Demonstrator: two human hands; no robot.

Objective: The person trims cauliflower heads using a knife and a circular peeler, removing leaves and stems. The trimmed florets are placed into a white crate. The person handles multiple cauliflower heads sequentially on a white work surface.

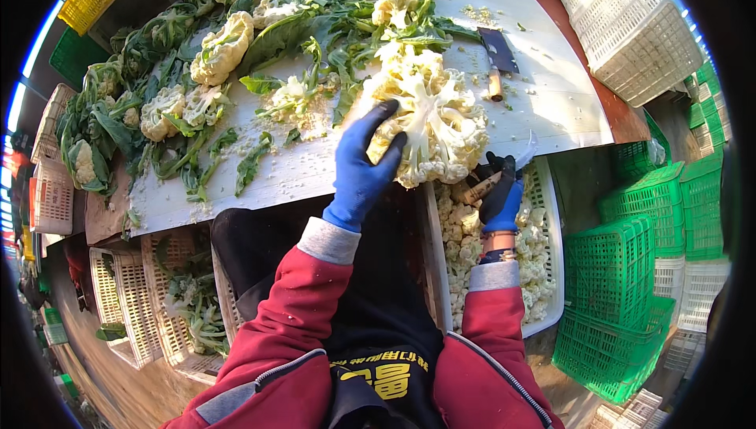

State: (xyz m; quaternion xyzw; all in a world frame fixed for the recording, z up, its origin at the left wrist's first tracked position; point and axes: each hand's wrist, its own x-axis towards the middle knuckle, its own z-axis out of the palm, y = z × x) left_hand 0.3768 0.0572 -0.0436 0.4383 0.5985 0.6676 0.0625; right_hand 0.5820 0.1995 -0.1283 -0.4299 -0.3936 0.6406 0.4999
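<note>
A large cauliflower head (440, 116) is turned with its cut, branching stem side up, at the front edge of a white tabletop (307, 184). My left hand (366, 157), in a blue glove with dark fingertips, grips its left side. Just below and right of the head, my gloved right hand (501, 195) holds a small knife (527, 151), its wooden handle in my fist and its blade pointing up and away. Under that hand, a white plastic crate (555, 263) contains many cut cauliflower florets (463, 252).
A cleaver (499, 54) lies flat on the table beyond the cauliflower. Leafy cauliflower heads (221, 51) and trimmed leaves (283, 39) cover the left and back. Crates with leaf scraps (198, 305) stand at lower left. Green crates (608, 275) are stacked right; white crates (644, 33) sit at the back right.
</note>
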